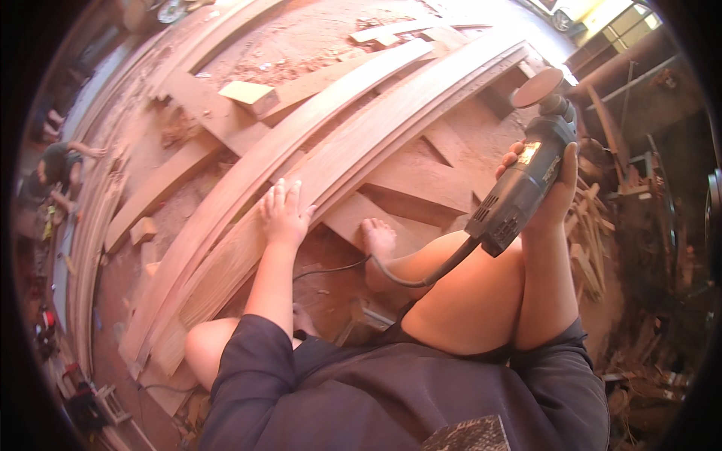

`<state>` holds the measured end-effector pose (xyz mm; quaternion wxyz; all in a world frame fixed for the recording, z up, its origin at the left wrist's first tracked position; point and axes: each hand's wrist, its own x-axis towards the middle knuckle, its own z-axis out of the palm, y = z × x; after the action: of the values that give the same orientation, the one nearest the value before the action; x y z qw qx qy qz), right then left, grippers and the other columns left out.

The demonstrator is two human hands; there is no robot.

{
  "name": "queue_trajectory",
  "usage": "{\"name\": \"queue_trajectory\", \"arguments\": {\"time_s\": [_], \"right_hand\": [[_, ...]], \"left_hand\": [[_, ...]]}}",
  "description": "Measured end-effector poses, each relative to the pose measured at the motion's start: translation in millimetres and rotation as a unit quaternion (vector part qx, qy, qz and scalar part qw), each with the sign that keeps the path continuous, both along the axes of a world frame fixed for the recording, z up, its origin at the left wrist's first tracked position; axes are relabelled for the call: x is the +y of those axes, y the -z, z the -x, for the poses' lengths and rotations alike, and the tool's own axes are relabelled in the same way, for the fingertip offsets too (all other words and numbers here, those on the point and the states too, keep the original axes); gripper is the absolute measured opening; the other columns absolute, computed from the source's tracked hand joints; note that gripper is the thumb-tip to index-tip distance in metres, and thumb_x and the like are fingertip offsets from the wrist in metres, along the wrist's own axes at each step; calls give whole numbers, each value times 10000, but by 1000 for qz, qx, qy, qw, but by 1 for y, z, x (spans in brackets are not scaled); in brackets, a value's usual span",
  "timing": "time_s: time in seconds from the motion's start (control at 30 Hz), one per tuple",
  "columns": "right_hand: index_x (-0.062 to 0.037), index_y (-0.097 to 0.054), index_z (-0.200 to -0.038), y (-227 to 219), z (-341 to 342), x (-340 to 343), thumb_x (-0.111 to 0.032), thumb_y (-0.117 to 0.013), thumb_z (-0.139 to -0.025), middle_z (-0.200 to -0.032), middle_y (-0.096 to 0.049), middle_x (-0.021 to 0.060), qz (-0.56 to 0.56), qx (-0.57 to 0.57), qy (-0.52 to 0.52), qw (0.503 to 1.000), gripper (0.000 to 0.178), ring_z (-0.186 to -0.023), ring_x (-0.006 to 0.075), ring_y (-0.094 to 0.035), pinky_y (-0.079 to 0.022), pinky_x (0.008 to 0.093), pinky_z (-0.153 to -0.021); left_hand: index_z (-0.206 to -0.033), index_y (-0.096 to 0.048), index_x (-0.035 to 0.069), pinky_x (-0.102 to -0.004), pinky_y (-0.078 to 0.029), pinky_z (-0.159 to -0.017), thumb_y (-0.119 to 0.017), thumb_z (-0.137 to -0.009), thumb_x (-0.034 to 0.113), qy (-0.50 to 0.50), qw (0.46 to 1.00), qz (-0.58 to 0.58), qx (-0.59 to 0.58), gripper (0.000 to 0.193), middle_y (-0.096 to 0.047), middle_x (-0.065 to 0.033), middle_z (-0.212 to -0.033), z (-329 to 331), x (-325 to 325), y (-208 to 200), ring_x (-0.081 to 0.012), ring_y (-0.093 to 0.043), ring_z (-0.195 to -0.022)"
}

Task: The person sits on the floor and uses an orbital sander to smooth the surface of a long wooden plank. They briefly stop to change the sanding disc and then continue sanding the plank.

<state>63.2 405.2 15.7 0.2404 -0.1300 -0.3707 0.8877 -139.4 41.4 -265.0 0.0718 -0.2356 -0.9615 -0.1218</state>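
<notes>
My right hand [558,192] grips a dark grey angle grinder [524,184] by its body, lifted clear of the wood, its round sanding disc [536,87] pointing up and away. The grinder's cable [410,279] loops down past my right knee. My left hand [284,212] lies flat, fingers spread, on a long curved wooden plank [361,143] that runs from lower left to upper right. A second curved plank [248,177] lies beside it on the left. I am crouched, with one bare foot [378,240] on the boards below.
Straight timber beams [162,184] and a small wood block [247,92] lie under and beyond the curved planks. Sawdust covers the ground. Scrap wood offcuts [590,248] pile up on the right. Another person [60,169] crouches at the far left beside more curved boards.
</notes>
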Motion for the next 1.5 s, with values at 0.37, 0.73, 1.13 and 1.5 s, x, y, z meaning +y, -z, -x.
{"name": "queue_trajectory", "arguments": {"time_s": [0.37, 0.73, 1.13, 1.5], "right_hand": [[-43, -560, -1346, -22, -21, -41, -643, -476, -1026, -1149, -660, 200, -5, 99, -167, 981, 685, -1053, 365, -678, -565, 593, -937], [-41, -613, -1257, -29, -12, -289, -370, -702, -1012, -1010, -663, 98, -88, -7, -221, 971, 420, -857, 214, -658, -576, 372, -769], [6, -537, -1363, 123, 19, -342, -684, -490, -1020, -1155, -679, 215, 12, -181, -568, 803, 772, -1002, 355, -693, -585, 518, -893], [56, -634, -1275, 177, 70, -334, -578, -539, -1065, -1040, -723, 120, -267, -341, -343, 834, 675, -859, 186, -709, -588, 336, -745]], "left_hand": [[-1455, -576, 96, -525, -377, -1171, -697, -950, 544, -258, 945, -37, -196, 687, -535, -215, -1518, -119, -132, -83, -364, -515, -1397], [-1437, -523, -3, -352, -572, -896, -692, -1028, 407, 78, 767, -579, -267, 603, -712, -157, -1237, -302, -110, -246, -192, -710, -1032], [-1388, -414, -34, -337, -576, -808, -761, -952, 156, -65, 737, -606, -292, 589, -650, -114, -1092, -313, -122, -126, -169, -680, -915], [-1436, -511, -114, -433, -496, -1065, -480, -1048, 640, -190, 658, -546, -482, 848, -648, -307, -1336, -152, -121, -95, -406, -633, -1256]]}}
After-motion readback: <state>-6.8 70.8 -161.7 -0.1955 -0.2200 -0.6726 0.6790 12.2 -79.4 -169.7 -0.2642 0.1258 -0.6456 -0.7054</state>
